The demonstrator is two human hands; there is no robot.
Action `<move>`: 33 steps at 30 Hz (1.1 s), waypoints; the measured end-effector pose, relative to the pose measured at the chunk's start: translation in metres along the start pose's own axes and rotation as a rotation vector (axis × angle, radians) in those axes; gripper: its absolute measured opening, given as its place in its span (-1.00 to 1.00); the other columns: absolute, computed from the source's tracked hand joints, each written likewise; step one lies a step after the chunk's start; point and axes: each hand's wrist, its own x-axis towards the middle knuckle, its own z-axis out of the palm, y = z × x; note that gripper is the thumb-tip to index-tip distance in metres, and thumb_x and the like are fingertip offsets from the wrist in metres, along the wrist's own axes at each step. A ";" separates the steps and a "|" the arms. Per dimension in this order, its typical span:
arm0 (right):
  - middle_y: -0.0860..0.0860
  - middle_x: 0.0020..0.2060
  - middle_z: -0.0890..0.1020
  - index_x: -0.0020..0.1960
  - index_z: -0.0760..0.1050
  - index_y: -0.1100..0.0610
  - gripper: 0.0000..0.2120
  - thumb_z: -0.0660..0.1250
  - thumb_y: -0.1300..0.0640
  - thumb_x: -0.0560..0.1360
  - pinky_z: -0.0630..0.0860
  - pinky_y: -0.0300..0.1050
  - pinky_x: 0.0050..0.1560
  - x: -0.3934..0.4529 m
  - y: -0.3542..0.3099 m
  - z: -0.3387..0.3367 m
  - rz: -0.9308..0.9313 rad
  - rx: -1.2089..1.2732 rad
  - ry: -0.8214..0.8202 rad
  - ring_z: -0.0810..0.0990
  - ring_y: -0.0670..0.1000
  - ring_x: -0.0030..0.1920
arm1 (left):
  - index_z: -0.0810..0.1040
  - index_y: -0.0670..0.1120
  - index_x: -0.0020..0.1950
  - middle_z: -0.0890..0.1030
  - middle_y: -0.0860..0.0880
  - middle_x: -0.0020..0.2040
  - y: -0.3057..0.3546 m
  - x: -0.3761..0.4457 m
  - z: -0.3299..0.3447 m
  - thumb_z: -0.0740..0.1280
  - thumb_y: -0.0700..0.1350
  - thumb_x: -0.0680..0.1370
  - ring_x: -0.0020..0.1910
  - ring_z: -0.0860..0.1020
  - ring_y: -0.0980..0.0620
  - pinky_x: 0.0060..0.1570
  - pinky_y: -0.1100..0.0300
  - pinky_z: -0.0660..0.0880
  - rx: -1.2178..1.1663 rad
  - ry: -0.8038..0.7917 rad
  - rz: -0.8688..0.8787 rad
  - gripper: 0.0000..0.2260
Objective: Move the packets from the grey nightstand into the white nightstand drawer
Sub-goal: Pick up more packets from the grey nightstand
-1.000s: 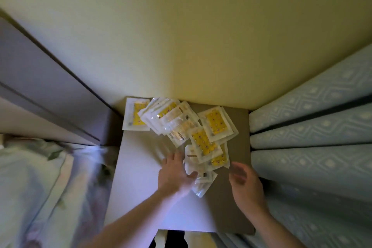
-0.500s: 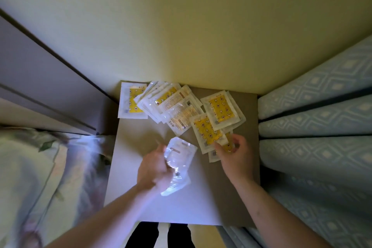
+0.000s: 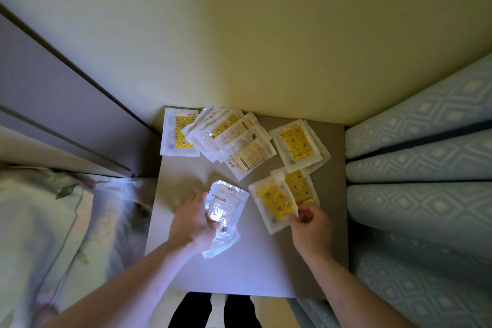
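Several clear packets with yellow patterned inserts lie spread over the back half of the grey nightstand. My left hand grips a small stack of clear packets just above the top, near its middle. My right hand pinches the near corner of a yellow packet, which is lifted at that edge. Another yellow packet lies partly under it. A fanned pile of packets sits at the back, and one yellow packet lies at the back right. The white nightstand is out of view.
A pale yellow wall rises behind the nightstand. A blue padded headboard stands along the right. On the left are a grey panel and floral bedding. Dark legs show below the front edge.
My left hand has picked clear packets off the top and holds them. My right hand moved forward, took a yellow packet by its corner and drew it toward me.
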 end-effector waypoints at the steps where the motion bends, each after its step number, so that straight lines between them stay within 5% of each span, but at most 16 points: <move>1: -0.09 -0.21 0.65 -0.11 0.61 0.06 -0.93 0.46 0.19 0.53 0.48 -0.23 -0.28 -0.002 0.004 -0.005 0.002 0.002 0.003 0.62 -0.07 -0.17 | 0.44 0.02 0.33 0.51 0.03 0.15 0.001 0.001 -0.002 0.55 -0.01 0.44 0.20 0.48 -0.07 0.24 0.07 0.43 0.014 -0.014 -0.008 -0.48; 7: -0.04 0.08 0.52 -0.01 0.59 0.03 -0.88 0.42 -0.01 0.55 0.65 0.06 -0.01 0.015 -0.001 -0.016 -0.115 -0.147 0.128 0.59 0.04 0.00 | 0.47 0.02 0.20 0.50 0.07 0.03 0.002 0.011 -0.007 0.58 -0.01 0.35 0.12 0.52 -0.03 0.08 0.12 0.46 -0.011 -0.087 -0.051 -0.50; 15: -0.05 -0.13 0.58 0.00 0.51 0.11 -0.91 0.42 0.17 0.57 0.39 -0.28 -0.33 0.024 -0.015 -0.010 -0.035 -0.058 0.064 0.61 0.02 -0.09 | 0.42 0.03 0.15 0.46 0.10 -0.06 0.003 0.012 -0.009 0.59 -0.03 0.36 0.04 0.46 -0.01 0.03 0.13 0.43 -0.019 -0.095 -0.040 -0.52; 19: -0.10 -0.09 0.62 0.09 0.50 0.04 -0.90 0.37 0.17 0.61 0.46 -0.37 -0.38 0.007 -0.018 -0.020 -0.177 -0.024 0.007 0.59 -0.21 -0.13 | 0.44 0.04 0.04 0.50 0.09 -0.06 0.000 0.013 -0.007 0.56 -0.04 0.33 0.02 0.51 -0.03 -0.06 0.14 0.44 -0.038 -0.100 -0.037 -0.59; 23: -0.18 0.03 0.60 0.23 0.54 -0.08 -0.81 0.30 0.09 0.64 0.62 -0.24 -0.11 0.016 -0.026 -0.040 -0.466 -0.172 -0.091 0.62 -0.18 0.01 | 0.42 0.03 0.04 0.48 0.08 -0.03 0.000 0.014 -0.006 0.56 -0.04 0.34 0.05 0.48 -0.02 0.01 0.13 0.43 -0.021 -0.081 -0.020 -0.60; 27: -0.16 0.02 0.52 0.09 0.61 0.02 -0.87 0.29 0.12 0.64 0.59 -0.23 -0.04 0.038 -0.048 -0.051 -0.619 -0.338 -0.218 0.57 -0.16 0.02 | 0.40 0.06 0.04 0.46 0.09 -0.03 0.000 0.014 -0.006 0.55 -0.03 0.33 0.07 0.49 -0.02 0.08 0.10 0.49 -0.021 -0.100 -0.034 -0.59; 33: -0.02 0.09 0.51 0.05 0.57 0.10 -0.77 0.39 -0.07 0.58 0.49 -0.16 -0.05 0.083 -0.088 -0.039 -0.470 -0.334 -0.034 0.54 -0.04 -0.01 | 0.40 0.09 0.07 0.44 0.12 0.00 -0.001 0.015 -0.004 0.56 -0.01 0.34 0.10 0.47 -0.02 0.09 0.04 0.53 -0.018 -0.097 -0.041 -0.56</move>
